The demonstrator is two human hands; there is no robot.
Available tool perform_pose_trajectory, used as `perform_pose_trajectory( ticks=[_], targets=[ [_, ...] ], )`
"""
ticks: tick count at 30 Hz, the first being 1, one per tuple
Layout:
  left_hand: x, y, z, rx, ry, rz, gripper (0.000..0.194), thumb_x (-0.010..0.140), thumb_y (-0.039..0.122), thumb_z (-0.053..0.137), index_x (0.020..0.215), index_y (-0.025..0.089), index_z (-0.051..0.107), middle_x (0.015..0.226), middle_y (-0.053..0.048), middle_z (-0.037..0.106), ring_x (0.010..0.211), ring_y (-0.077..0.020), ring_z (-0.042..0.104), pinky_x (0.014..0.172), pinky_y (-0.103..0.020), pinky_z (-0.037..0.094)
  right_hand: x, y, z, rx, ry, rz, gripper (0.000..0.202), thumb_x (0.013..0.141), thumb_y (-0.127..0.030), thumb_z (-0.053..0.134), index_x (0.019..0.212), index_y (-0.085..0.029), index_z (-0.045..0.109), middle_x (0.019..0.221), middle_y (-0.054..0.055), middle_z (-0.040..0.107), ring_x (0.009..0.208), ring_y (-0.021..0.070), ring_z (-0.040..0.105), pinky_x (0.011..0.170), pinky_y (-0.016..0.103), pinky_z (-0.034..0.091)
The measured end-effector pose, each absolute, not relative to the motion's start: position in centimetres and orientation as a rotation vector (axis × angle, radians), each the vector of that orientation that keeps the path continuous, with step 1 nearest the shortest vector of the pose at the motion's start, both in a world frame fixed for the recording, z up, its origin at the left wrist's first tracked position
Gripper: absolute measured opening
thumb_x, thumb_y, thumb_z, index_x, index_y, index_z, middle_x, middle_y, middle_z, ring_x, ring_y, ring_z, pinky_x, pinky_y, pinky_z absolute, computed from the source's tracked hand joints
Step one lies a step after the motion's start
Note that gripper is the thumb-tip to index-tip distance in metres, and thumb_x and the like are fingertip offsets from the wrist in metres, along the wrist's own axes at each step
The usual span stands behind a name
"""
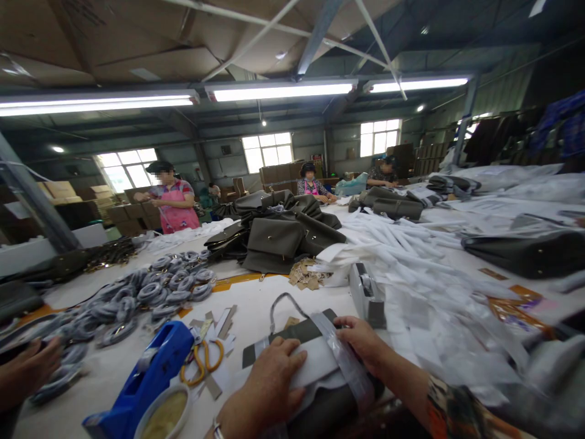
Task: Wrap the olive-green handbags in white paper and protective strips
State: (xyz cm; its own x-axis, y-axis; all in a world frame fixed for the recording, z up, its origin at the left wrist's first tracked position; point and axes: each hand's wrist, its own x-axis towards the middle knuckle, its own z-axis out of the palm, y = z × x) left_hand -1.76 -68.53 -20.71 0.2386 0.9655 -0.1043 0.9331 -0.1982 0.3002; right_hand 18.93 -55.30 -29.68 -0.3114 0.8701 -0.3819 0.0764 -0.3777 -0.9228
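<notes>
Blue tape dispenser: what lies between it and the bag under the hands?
In the head view, yellow-handled scissors and some pale scraps lie between the blue tape dispenser and the bag.

Fluorescent tubes (283, 92) and washed-out windows (267, 152) glare beneath a dim roof (450, 46), the view's edges stretched.

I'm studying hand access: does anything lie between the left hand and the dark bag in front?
Yes: a white sheet lies over part of the dark bag, beneath the left hand. A translucent strip also crosses the bag, next to the right hand.
</notes>
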Motion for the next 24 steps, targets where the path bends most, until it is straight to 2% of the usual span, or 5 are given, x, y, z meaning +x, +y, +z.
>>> perform_pose_trajectory(
  ticks=[5,11,18,21,24],
  targets=[
    [-0.3,-67.9,-22.4,2.195,1.796,0.247,0.053,0.079,0.037,0.071,0.13,0.029,0.064,0.147,-0.006,0.055,0.126,-0.0318,0.051,0.11,-0.047,0.045,19.4,-55.5,-30.8,-1.247,-1.247,1.702,0.035,0.064,-0.033,0.064,0.095,-0.017,0.065,0.064,-0.002,0.065,0.055,0.0144,0.054,0.052,0.025,0.038],
    [0.9,-67.4,-24.3,2.176,1.822,0.272,0.055,0.082,0.04,0.07,0.135,0.028,0.06,0.154,-0.005,0.049,0.134,-0.034,0.045,0.116,-0.053,0.039,20.1,-56.0,-31.1,-1.179,-1.552,1.58,0.042,0.073,-0.042,0.062,0.107,-0.017,0.065,0.078,0.003,0.074,0.069,0.0214,0.066,0.061,0.029,0.048],
    [-1.0,-68.4,-24.2,2.216,1.754,0.322,0.06,0.086,0.042,0.068,0.142,0.029,0.055,0.161,-0.006,0.041,0.153,-0.0376,0.024,0.123,-0.065,0.024,20.7,-57.5,-29.8,-1.25,-2.115,0.824,0.041,0.08,-0.026,0.053,0.117,-0.017,0.068,0.116,0.015,0.073,0.113,0.0299,0.067,0.103,0.042,0.051],
    [-4.0,-70.8,-24.2,2.17,2.005,0.535,0.053,0.087,0.036,0.065,0.139,0.026,0.059,0.158,-0.011,0.044,0.15,-0.0355,0.033,0.121,-0.061,0.032,21.1,-58.3,-28.9,-1.122,-2.204,0.519,0.041,0.082,-0.022,0.051,0.119,-0.015,0.069,0.129,0.018,0.067,0.127,0.0326,0.059,0.113,0.047,0.044],
    [-6.9,-73.8,-24.7,1.879,2.354,0.801,0.045,0.093,0.037,0.052,0.131,0.016,0.063,0.139,-0.018,0.061,0.13,-0.0316,0.057,0.111,-0.052,0.047,20.2,-59.1,-27.2,-0.971,-2.262,0.554,0.035,0.089,-0.023,0.047,0.116,-0.018,0.069,0.126,0.016,0.068,0.114,0.03,0.065,0.106,0.047,0.05]
  ],
)
